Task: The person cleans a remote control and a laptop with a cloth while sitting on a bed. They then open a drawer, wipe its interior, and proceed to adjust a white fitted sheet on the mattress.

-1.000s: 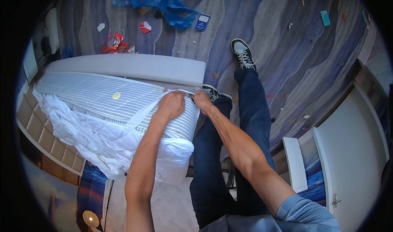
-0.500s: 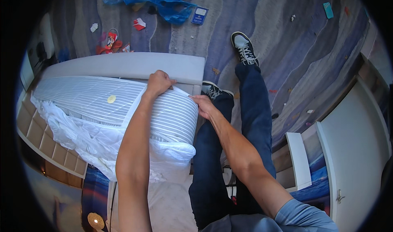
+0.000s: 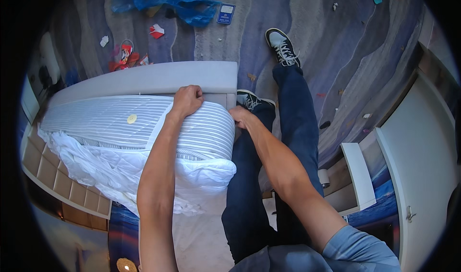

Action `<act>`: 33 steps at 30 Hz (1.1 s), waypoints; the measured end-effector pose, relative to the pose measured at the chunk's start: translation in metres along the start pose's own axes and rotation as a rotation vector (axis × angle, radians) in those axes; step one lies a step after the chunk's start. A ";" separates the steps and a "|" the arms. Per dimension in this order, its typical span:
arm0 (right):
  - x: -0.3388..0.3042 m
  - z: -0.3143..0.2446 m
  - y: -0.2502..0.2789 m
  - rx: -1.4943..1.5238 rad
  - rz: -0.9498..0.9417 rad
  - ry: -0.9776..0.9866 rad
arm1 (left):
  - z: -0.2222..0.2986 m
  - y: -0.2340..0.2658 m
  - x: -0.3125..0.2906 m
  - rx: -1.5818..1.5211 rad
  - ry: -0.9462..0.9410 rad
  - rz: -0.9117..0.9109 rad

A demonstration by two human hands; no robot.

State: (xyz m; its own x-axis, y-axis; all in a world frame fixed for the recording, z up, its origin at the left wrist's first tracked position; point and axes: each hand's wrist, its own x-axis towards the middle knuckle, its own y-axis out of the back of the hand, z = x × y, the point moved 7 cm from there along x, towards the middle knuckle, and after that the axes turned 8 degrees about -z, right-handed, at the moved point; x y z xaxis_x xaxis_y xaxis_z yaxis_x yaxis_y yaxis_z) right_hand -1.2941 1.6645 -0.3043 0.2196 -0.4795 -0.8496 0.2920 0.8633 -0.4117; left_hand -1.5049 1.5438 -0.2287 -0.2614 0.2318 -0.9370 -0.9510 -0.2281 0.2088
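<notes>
A striped grey-and-white mattress (image 3: 201, 133) lies in the bed frame, with a small round yellow sticker on it. White bedding (image 3: 91, 164) is bunched along its near side. A white strap (image 3: 156, 128) crosses the stripes and passes beneath my left forearm. My left hand (image 3: 188, 100) is closed at the mattress's far edge, beside the padded rail, with the strap leading to it. At the right-hand corner, my right hand (image 3: 241, 117) has its fingers pressed together against the mattress; what they grip is hidden behind the corner.
The padded grey bed rail (image 3: 158, 75) runs along the far side. My legs and shoes (image 3: 283, 49) stand right of the bed. On the patterned carpet lie a blue plastic bag (image 3: 168, 1), a blue card (image 3: 226, 13) and scraps. A white door (image 3: 422, 171) stands at right.
The white band that stretched between my hands along the mattress edge no longer shows there. Both hands stay at the edge, their fingers more tucked in. The view has shifted slightly.
</notes>
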 end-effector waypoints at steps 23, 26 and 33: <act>0.048 0.090 0.038 -0.311 0.229 -0.168 | -0.031 0.003 0.014 -0.528 0.007 0.087; 0.009 0.055 0.031 -0.489 0.318 -0.121 | -0.050 -0.001 0.013 -0.779 -0.044 0.185; 0.001 0.048 0.023 -0.452 0.243 -0.204 | -0.044 0.012 0.011 -0.944 0.410 0.158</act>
State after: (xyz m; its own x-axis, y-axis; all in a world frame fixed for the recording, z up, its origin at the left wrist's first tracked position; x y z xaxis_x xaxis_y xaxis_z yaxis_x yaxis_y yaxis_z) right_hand -1.2425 1.6758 -0.2992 0.4197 -0.2405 -0.8752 -0.2086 0.9129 -0.3508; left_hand -1.5117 1.5020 -0.2486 -0.1276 -0.1642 -0.9781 -0.3483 -0.9160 0.1992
